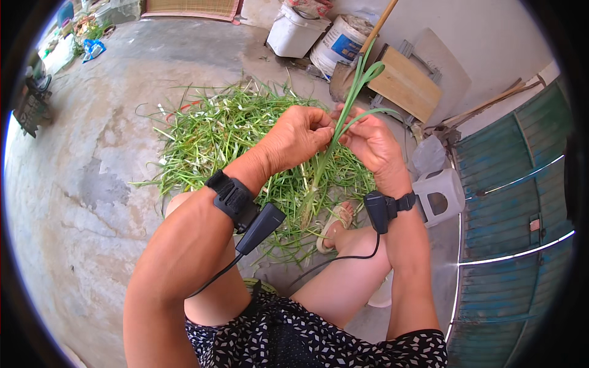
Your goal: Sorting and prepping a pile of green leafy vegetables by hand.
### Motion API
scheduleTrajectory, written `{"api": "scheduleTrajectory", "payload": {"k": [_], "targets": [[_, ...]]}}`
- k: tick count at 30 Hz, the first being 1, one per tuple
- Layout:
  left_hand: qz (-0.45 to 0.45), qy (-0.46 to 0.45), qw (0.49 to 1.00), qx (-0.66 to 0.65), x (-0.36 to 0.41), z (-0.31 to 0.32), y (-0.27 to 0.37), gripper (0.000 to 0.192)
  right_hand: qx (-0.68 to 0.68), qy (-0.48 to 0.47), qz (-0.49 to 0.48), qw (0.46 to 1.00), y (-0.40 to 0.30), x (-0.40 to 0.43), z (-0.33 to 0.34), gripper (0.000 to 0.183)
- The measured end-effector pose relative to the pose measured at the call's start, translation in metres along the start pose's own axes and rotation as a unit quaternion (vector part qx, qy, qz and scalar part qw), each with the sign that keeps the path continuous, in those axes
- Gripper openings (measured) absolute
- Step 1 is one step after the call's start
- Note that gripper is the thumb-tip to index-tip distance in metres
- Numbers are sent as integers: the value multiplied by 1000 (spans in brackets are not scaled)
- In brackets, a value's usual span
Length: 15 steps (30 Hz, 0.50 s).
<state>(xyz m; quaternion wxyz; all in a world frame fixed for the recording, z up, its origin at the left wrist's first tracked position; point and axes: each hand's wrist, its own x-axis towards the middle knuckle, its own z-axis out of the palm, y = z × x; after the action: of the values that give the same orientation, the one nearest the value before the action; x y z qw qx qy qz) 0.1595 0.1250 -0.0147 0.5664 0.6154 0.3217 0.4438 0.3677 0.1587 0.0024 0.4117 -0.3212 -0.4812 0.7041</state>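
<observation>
My left hand [303, 137] pinches a long green leafy stalk [323, 166], which looks like a green onion, between thumb and fingertips. Its leaves rise up and to the right, one folded over at the tip and one arching sideways. Lower down, the pale base and roots hang in front of a pile of cut and loose greens [221, 124] on the concrete floor. Close at the stalk's right side is my right hand [372, 143], fingers curled near the leaves; the leaves partly hide its fingertips, so its grip is unclear.
Beyond the pile stand a white square bucket [294, 34], a round bucket [338, 46] and a shovel [343, 78]. A wooden board [407, 85] leans by the wall. At right are a plastic stool [444, 193] and a green metal door [501, 207]. Cables trail from both wrist devices.
</observation>
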Motion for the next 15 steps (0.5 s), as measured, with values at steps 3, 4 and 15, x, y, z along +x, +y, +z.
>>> {"api": "scheduleTrajectory", "payload": {"k": [3,4,15], "targets": [[0,46,998,43,-3,-8,3,15,-89,-43,51,994,2,-11,33,33],[25,58,996,57,-2,-10,-1,15,-122,-42,47,991,3,-11,40,33],[29,94,991,94,-3,-3,0,14,-125,90,-72,985,16,-11,58,23]]}}
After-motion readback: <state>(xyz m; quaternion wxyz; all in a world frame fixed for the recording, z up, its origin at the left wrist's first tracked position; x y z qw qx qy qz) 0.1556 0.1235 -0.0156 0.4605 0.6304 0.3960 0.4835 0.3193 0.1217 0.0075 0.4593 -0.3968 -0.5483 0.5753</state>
